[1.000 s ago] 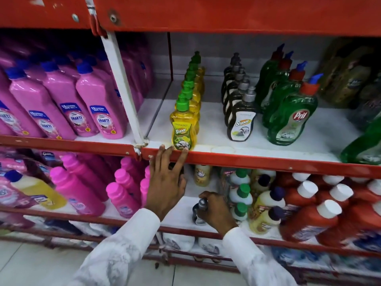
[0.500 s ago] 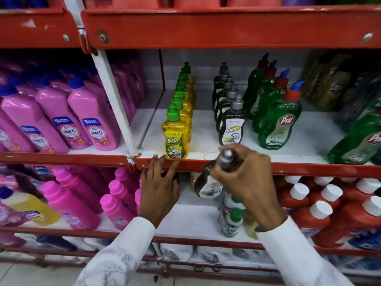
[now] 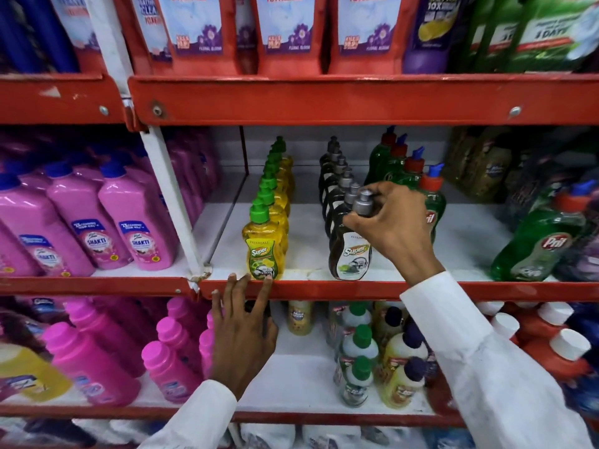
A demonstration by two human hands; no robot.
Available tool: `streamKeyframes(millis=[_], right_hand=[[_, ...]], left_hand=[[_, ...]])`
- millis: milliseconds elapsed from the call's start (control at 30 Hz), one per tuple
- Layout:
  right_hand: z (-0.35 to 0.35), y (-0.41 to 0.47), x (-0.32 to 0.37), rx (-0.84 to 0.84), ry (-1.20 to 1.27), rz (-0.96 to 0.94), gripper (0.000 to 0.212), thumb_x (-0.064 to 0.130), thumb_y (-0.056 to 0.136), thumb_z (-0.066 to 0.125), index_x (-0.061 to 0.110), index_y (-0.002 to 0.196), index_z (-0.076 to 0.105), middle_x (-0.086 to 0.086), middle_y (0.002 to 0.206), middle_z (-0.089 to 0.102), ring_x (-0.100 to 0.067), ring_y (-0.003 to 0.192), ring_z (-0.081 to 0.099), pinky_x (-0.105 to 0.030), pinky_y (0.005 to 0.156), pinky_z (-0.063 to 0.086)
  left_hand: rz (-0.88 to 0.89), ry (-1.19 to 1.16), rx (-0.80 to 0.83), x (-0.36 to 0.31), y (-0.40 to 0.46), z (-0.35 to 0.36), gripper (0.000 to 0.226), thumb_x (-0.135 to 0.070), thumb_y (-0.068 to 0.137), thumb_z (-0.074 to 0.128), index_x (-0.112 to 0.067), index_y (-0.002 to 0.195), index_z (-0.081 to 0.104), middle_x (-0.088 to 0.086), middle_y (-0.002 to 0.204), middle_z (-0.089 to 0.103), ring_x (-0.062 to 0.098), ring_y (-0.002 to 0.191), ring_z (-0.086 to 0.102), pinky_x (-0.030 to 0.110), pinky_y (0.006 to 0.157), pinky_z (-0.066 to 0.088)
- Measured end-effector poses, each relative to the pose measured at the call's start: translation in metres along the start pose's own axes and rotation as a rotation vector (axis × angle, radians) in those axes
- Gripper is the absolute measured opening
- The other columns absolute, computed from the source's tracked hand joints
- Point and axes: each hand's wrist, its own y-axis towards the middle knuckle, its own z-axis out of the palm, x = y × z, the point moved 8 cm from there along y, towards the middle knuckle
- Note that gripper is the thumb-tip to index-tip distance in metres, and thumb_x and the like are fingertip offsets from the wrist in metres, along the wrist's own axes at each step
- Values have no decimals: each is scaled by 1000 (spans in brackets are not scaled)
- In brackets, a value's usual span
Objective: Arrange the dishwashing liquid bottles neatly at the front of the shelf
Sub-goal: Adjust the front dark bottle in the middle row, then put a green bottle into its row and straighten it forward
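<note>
A dark "Super" dishwashing bottle (image 3: pixel 349 251) with a grey cap stands at the front edge of the middle shelf (image 3: pixel 324 288), heading a row of like dark bottles (image 3: pixel 337 176). My right hand (image 3: pixel 392 231) grips its neck and cap from the right. To the left runs a row of yellow bottles with green caps (image 3: pixel 264 244). My left hand (image 3: pixel 241 332) rests with spread fingers on the red shelf lip just below the front yellow bottle. Green Pril bottles (image 3: pixel 432 202) stand behind my right hand.
Pink Shakti bottles (image 3: pixel 136 234) fill the left bay beyond a white upright (image 3: pixel 171 202). A tilted green Pril bottle (image 3: pixel 544 241) leans at the right. The lower shelf holds pink, yellow and red bottles. Red pouches (image 3: pixel 291 30) stand on the top shelf.
My right hand lifted the dark bottle from the lower shelf up onto the middle shelf's front edge. The left hand stayed on the shelf lip. The view tilted upward.
</note>
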Motion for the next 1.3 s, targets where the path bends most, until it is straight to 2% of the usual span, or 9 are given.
streamKeyframes(millis=[167,367,533,633,833,967,1033,1100,1300], right_hand=[[18,12,-15,61,-39,9,37,23,63,88,18,96,74,1,85,76,-9,70,67,-21,65,52],[21,17,-23,69,8,-10,50,20,66,87,16,113,70,-2,100,78,-9,76,69,-26,76,59],[20,12,-31,92,37,-49,51,21,75,84,16,123,65,-2,109,76,4,65,56,-14,65,51],[8,1,-42,54,37,-39,52,26,78,83,17,125,64,1,116,73,-6,81,62,-27,76,59],[-59,-60,-121,-508,127,-4,28,9,79,74,17,106,68,-3,105,71,-20,94,62,-28,82,52],[-83,-75,-183,-782,169,180,56,5,75,75,6,126,52,-15,134,56,-31,125,49,-39,108,40],[-92,-67,-204,-794,180,254,75,10,74,77,4,139,39,-18,147,41,-32,137,37,-28,119,24],[-100,-56,-221,-788,175,318,85,14,75,79,3,144,31,-20,154,31,-34,142,29,-13,116,13],[-122,-31,-256,-776,55,383,87,29,72,79,5,142,34,-21,143,46,-38,132,41,-54,114,34]], left_hand=[[-5,-22,-26,-3,-1,-2,78,-30,75,68,-22,148,40,24,146,43,45,143,30,66,118,26],[101,-56,-65,-30,0,1,64,-33,82,61,-18,143,47,21,143,47,42,139,36,64,116,30],[197,-41,-40,-78,10,10,59,-34,83,64,-22,139,50,13,133,56,35,130,46,60,112,38],[254,-44,-41,-105,20,12,49,-36,84,63,-23,131,56,9,124,61,30,117,52,56,104,43],[298,-34,-56,-146,34,18,36,-38,82,62,-24,115,61,3,112,63,27,104,55,46,90,44],[288,-32,-77,-155,37,23,34,-36,79,66,-22,110,64,6,110,65,31,102,58,49,88,46],[273,-22,-75,-155,37,26,34,-36,79,67,-22,110,64,7,111,64,31,103,56,49,89,45],[263,-2,-63,-155,38,27,35,-37,79,66,-22,111,64,8,112,63,31,105,55,48,91,43],[242,-4,-50,-154,35,25,39,-36,78,66,-23,114,63,8,112,62,31,106,54,49,92,43]])
